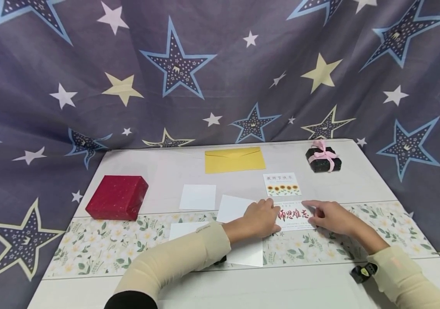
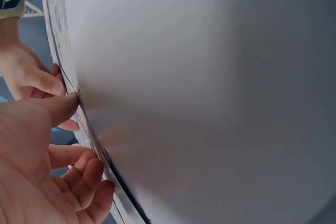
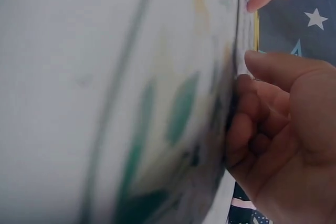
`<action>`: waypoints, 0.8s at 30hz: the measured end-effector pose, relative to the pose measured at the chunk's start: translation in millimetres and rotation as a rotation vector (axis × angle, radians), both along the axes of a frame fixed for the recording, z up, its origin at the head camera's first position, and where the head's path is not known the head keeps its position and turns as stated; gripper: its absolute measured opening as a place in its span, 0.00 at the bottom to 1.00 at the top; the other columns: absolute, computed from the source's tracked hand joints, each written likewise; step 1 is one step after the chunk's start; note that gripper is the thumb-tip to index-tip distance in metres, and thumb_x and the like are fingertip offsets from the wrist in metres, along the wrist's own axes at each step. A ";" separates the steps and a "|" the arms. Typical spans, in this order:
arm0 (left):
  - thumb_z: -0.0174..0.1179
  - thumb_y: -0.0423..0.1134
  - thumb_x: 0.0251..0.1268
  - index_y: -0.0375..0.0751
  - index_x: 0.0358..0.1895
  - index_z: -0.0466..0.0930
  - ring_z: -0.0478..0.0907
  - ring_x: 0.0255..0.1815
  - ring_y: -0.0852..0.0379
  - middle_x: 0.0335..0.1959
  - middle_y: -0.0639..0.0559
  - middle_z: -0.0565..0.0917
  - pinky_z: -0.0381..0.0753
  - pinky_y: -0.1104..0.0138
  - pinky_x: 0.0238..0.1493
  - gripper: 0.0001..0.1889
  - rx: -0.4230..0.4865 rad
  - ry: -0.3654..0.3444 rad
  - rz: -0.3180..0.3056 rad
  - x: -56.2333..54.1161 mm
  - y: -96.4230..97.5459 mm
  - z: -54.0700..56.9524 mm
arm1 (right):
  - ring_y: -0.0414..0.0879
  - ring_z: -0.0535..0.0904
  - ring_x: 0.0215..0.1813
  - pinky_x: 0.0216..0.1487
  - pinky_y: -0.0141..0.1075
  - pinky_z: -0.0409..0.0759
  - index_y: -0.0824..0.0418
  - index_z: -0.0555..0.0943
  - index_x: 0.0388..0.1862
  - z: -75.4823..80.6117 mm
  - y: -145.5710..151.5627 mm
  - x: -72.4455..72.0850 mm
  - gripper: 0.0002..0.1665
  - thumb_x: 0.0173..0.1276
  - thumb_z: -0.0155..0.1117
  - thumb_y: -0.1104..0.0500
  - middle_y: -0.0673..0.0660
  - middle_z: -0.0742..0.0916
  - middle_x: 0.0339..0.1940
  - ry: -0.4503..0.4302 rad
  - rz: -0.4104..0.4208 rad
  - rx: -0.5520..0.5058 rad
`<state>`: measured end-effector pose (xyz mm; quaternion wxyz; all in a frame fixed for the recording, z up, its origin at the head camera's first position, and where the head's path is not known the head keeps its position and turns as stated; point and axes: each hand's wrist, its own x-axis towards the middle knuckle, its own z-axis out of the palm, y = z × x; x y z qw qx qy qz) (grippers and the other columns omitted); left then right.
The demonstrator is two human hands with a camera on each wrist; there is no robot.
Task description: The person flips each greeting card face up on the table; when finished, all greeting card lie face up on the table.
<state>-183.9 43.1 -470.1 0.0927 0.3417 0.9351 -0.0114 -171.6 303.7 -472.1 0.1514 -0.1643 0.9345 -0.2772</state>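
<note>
In the head view a white card with red brush lettering point(image 1: 292, 216) lies flat on the table, between both hands. My left hand point(image 1: 257, 218) rests at its left edge, covering that end, with the thumb toward the near corner. At the opposite edge, my right hand point(image 1: 333, 218) reaches its index finger along the far corner and its thumb lower down. In the right wrist view the other fingers point(image 3: 251, 111) are bent low over the tabletop. Under my left wrist lies a blank white sheet point(image 1: 248, 255), partly hidden by the arm.
Just behind is a small sunflower card point(image 1: 282, 184). A yellow envelope point(image 1: 235, 160) lies at the back, a black box with pink ribbon point(image 1: 323, 159) at back right, a red box point(image 1: 117, 197) at left. A blank white square point(image 1: 198, 197) and another white sheet point(image 1: 186, 228) lie left of centre.
</note>
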 end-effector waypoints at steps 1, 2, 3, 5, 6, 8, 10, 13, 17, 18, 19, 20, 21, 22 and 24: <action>0.59 0.62 0.70 0.49 0.70 0.75 0.76 0.46 0.59 0.54 0.53 0.79 0.80 0.68 0.43 0.32 0.012 -0.007 -0.003 0.0 -1.4 0.4 | 0.36 0.70 0.24 0.26 0.31 0.70 0.65 0.71 0.73 1.3 0.1 -0.2 0.34 0.72 0.67 0.56 0.47 0.80 0.26 -0.006 0.005 -0.005; 0.60 0.61 0.70 0.49 0.70 0.74 0.76 0.46 0.59 0.54 0.53 0.79 0.80 0.68 0.44 0.32 0.028 -0.011 -0.010 -0.1 -3.4 1.1 | 0.36 0.70 0.23 0.26 0.31 0.70 0.66 0.71 0.73 2.7 0.1 -0.4 0.34 0.72 0.67 0.56 0.47 0.80 0.26 -0.004 0.022 -0.011; 0.60 0.60 0.70 0.48 0.70 0.74 0.77 0.46 0.59 0.54 0.52 0.79 0.80 0.68 0.44 0.32 0.045 -0.013 -0.019 -0.4 -5.9 1.9 | 0.36 0.70 0.23 0.25 0.31 0.70 0.66 0.71 0.73 4.4 -0.1 -0.5 0.34 0.72 0.67 0.56 0.47 0.80 0.26 -0.002 0.036 -0.015; 0.61 0.59 0.70 0.47 0.71 0.74 0.77 0.47 0.59 0.54 0.52 0.80 0.80 0.67 0.45 0.31 0.085 -0.015 -0.033 -1.7 -12.4 4.1 | 0.35 0.69 0.23 0.25 0.31 0.71 0.67 0.71 0.73 7.1 -1.1 -1.5 0.34 0.73 0.66 0.56 0.47 0.81 0.26 0.008 0.060 -0.023; 0.61 0.58 0.70 0.47 0.71 0.73 0.77 0.48 0.58 0.55 0.52 0.80 0.80 0.67 0.46 0.31 0.104 -0.017 -0.033 -2.6 -16.2 5.3 | 0.34 0.69 0.23 0.26 0.31 0.71 0.67 0.70 0.73 8.2 -1.9 -2.3 0.34 0.73 0.66 0.57 0.46 0.81 0.26 0.015 0.071 -0.025; 0.61 0.56 0.71 0.47 0.72 0.73 0.78 0.50 0.57 0.55 0.51 0.80 0.80 0.66 0.49 0.31 0.135 -0.014 -0.031 -5.1 -24.7 7.0 | 0.34 0.69 0.22 0.25 0.31 0.71 0.68 0.70 0.73 10.6 -4.4 -3.9 0.33 0.73 0.65 0.58 0.46 0.81 0.25 0.031 0.086 -0.031; 0.61 0.56 0.71 0.48 0.72 0.74 0.79 0.52 0.56 0.57 0.51 0.80 0.81 0.65 0.51 0.30 0.155 -0.014 -0.015 -7.8 -33.9 9.8 | 0.34 0.69 0.22 0.26 0.31 0.72 0.68 0.71 0.73 13.0 -7.8 -5.9 0.33 0.73 0.65 0.59 0.47 0.82 0.26 0.042 0.098 -0.042; 0.61 0.55 0.70 0.48 0.71 0.74 0.79 0.54 0.55 0.58 0.50 0.81 0.81 0.63 0.54 0.30 0.170 -0.016 0.007 -11.5 -48.3 14.7 | 0.33 0.71 0.23 0.27 0.31 0.73 0.69 0.71 0.72 16.5 -16.0 -10.0 0.32 0.73 0.65 0.60 0.48 0.84 0.27 0.050 0.117 -0.054; 0.63 0.55 0.69 0.48 0.70 0.76 0.80 0.56 0.54 0.59 0.50 0.81 0.82 0.62 0.55 0.30 0.187 -0.014 0.023 -15.5 -67.8 21.7 | 0.33 0.73 0.25 0.30 0.31 0.75 0.69 0.72 0.71 20.5 -31.8 -17.0 0.31 0.73 0.65 0.60 0.48 0.86 0.29 0.054 0.151 -0.060; 0.64 0.55 0.69 0.48 0.70 0.76 0.80 0.56 0.54 0.59 0.50 0.81 0.82 0.62 0.55 0.30 0.191 -0.014 0.027 -16.3 -72.7 23.2 | 0.33 0.73 0.26 0.30 0.31 0.75 0.68 0.73 0.71 20.9 -36.0 -19.0 0.30 0.73 0.65 0.60 0.47 0.85 0.29 0.061 0.162 -0.057; 0.64 0.55 0.69 0.47 0.70 0.76 0.80 0.56 0.53 0.59 0.49 0.81 0.82 0.62 0.56 0.30 0.196 -0.012 0.032 -17.3 -77.5 24.6 | 0.33 0.73 0.26 0.31 0.31 0.75 0.68 0.73 0.71 21.3 -40.3 -20.7 0.30 0.73 0.65 0.60 0.47 0.85 0.29 0.066 0.171 -0.050; 0.65 0.55 0.69 0.47 0.69 0.76 0.80 0.57 0.53 0.59 0.49 0.81 0.82 0.61 0.56 0.30 0.204 -0.016 0.040 -18.0 -82.4 26.2 | 0.33 0.73 0.27 0.31 0.31 0.75 0.68 0.73 0.71 21.7 -44.2 -22.3 0.30 0.72 0.65 0.60 0.46 0.85 0.29 0.072 0.181 -0.042; 0.65 0.54 0.68 0.47 0.69 0.77 0.80 0.57 0.52 0.59 0.49 0.81 0.82 0.61 0.56 0.30 0.210 -0.018 0.048 -18.7 -87.2 27.6 | 0.33 0.74 0.27 0.32 0.31 0.75 0.68 0.73 0.71 21.9 -48.2 -23.9 0.30 0.72 0.66 0.60 0.46 0.85 0.30 0.081 0.192 -0.035; 0.66 0.54 0.68 0.46 0.69 0.77 0.79 0.57 0.52 0.59 0.48 0.81 0.82 0.60 0.57 0.30 0.216 -0.023 0.058 -19.4 -92.7 28.9 | 0.32 0.74 0.28 0.32 0.31 0.75 0.68 0.73 0.71 21.9 -52.5 -25.8 0.30 0.72 0.66 0.60 0.45 0.85 0.30 0.095 0.209 -0.026; 0.67 0.53 0.67 0.46 0.69 0.77 0.79 0.58 0.51 0.59 0.48 0.81 0.81 0.59 0.58 0.30 0.231 -0.038 0.082 -20.3 -103.2 31.9 | 0.32 0.75 0.29 0.33 0.30 0.76 0.68 0.73 0.71 22.2 -60.9 -29.1 0.31 0.71 0.66 0.60 0.45 0.85 0.32 0.105 0.229 -0.014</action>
